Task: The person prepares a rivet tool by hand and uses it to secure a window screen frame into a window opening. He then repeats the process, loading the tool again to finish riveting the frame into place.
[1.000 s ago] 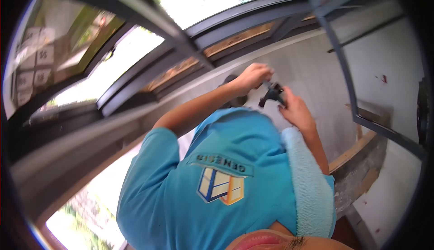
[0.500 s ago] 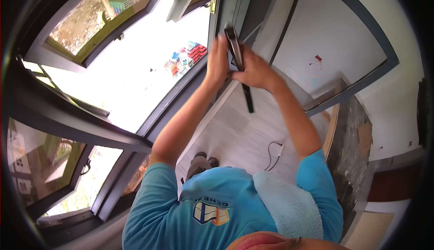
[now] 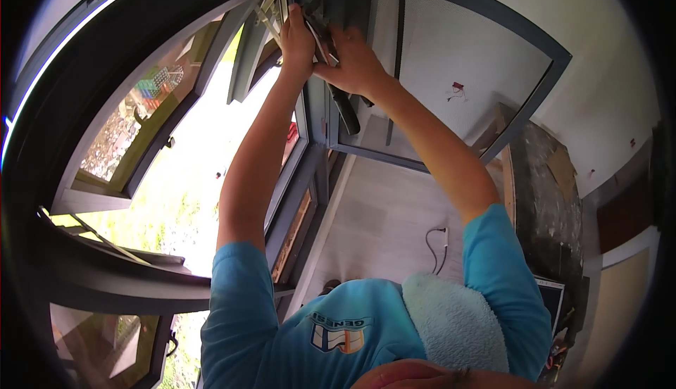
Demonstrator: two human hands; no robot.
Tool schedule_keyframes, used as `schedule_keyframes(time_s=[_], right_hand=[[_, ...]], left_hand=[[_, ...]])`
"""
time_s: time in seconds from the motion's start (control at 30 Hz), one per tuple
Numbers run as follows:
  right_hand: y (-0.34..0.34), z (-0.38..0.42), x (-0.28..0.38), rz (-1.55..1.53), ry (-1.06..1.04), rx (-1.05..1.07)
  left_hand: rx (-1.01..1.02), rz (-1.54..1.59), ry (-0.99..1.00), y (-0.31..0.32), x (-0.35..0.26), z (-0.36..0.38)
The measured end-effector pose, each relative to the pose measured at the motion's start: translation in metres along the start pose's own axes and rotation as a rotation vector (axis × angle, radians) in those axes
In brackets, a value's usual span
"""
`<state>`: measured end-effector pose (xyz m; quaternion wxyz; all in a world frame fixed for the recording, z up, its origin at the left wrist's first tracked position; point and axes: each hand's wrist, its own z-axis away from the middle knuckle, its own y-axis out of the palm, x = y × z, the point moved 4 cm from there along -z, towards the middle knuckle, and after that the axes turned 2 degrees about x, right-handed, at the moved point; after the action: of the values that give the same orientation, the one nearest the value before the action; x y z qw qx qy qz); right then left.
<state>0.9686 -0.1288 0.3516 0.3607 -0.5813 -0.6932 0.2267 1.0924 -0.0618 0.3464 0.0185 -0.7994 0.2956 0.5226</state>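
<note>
Both arms reach up to the dark window frame post near the top of the view. A dark tool with a black handle lies between my hands, its handle pointing down and its upper end against the frame. My right hand is closed around the tool, thumb toward my left hand. On the tool's other side, my left hand presses against it with the fingers pointing up; its grip is partly hidden. Just left of that hand is a metal window hinge.
An open screen panel in a dark frame stands at the right. Open glass sashes are at the left. A dark, worn board leans at the right. A short cable lies on the pale floor.
Both hands and the tool have moved up and left in the view, to the frame beside the hinge. The camera view has shifted, bringing more of the upper frame into sight.
</note>
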Motion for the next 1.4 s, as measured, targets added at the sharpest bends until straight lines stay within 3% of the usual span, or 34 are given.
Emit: schedule_keyframes(time_s=[0.23, 0.3, 0.33, 0.5, 0.57, 0.6, 0.63, 0.67, 0.73, 0.8, 0.87, 0.9, 1.0, 1.1, 1.13, 1.2, 1.27, 1.3, 1.33, 1.37, 1.4], right_hand=[[0.005, -0.002, -0.006, -0.098, 0.078, 0.014], [0.011, 0.020, -0.015, -0.128, 0.044, 0.069], [0.015, 0.042, -0.018, -0.211, 0.158, 0.106], [0.035, 0.084, -0.011, -0.299, 0.412, 0.142], [0.018, 0.080, -0.001, -0.378, 0.414, 0.121], [0.017, 0.079, -0.005, -0.378, 0.396, 0.105], [0.020, 0.078, -0.015, -0.378, 0.378, 0.080], [0.027, 0.081, -0.022, -0.383, 0.371, 0.062], [0.033, 0.076, -0.029, -0.374, 0.361, 0.043], [0.038, 0.070, -0.037, -0.393, 0.334, 0.037], [0.054, 0.068, -0.040, -0.457, 0.284, 0.035], [0.060, 0.066, -0.043, -0.471, 0.143, -0.040], [0.086, 0.060, -0.060, -0.856, 0.199, 0.052], [0.078, 0.054, -0.062, -0.788, 0.319, -0.001], [0.079, 0.054, -0.065, -0.843, 0.343, 0.048], [0.082, 0.057, -0.074, -0.957, 0.398, 0.128], [0.083, 0.055, -0.064, -0.863, 0.412, 0.066], [0.086, 0.056, -0.073, -0.830, 0.439, 0.043], [0.083, 0.058, -0.071, -0.880, 0.402, 0.013], [0.078, 0.060, -0.070, -0.931, 0.363, -0.015], [0.061, 0.068, -0.054, -0.776, 0.319, 0.006]], left_hand=[[-0.001, -0.032, -0.005, 0.009, -0.003, -0.018], [0.034, 0.187, -0.169, 0.009, -0.012, -0.011], [0.050, 0.299, -0.248, 0.008, -0.019, -0.007], [0.067, 0.254, -0.077, 0.009, -0.011, -0.004], [0.215, 0.301, -0.257, 0.000, 0.004, 0.014], [0.235, 0.253, -0.240, 0.000, 0.028, 0.023], [0.099, -0.156, -0.037, 0.004, 0.041, 0.040], [0.122, -0.036, -0.148, 0.014, 0.044, 0.051], [0.075, 0.010, -0.185, 0.017, 0.039, 0.043], [0.012, 0.082, -0.109, 0.020, 0.051, 0.030], [0.024, -0.100, -0.155, 0.013, 0.056, 0.028], [0.029, -0.190, -0.170, 0.010, 0.054, 0.025], [0.050, -0.586, -0.070, 0.006, 0.024, 0.032], [0.378, -0.647, 0.076, -0.016, 0.007, 0.035], [0.584, -0.293, -0.332, -0.026, -0.002, 0.041], [0.960, 0.777, -0.594, -0.037, 0.011, 0.037], [0.354, -0.027, -0.083, -0.015, -0.004, 0.054], [0.299, -0.050, 0.030, -0.004, 0.014, 0.054], [0.464, 0.050, -0.312, -0.008, 0.035, 0.046], [0.475, 0.216, -0.481, -0.003, 0.036, 0.049], [0.427, 0.127, -0.333, 0.003, 0.023, 0.055]])
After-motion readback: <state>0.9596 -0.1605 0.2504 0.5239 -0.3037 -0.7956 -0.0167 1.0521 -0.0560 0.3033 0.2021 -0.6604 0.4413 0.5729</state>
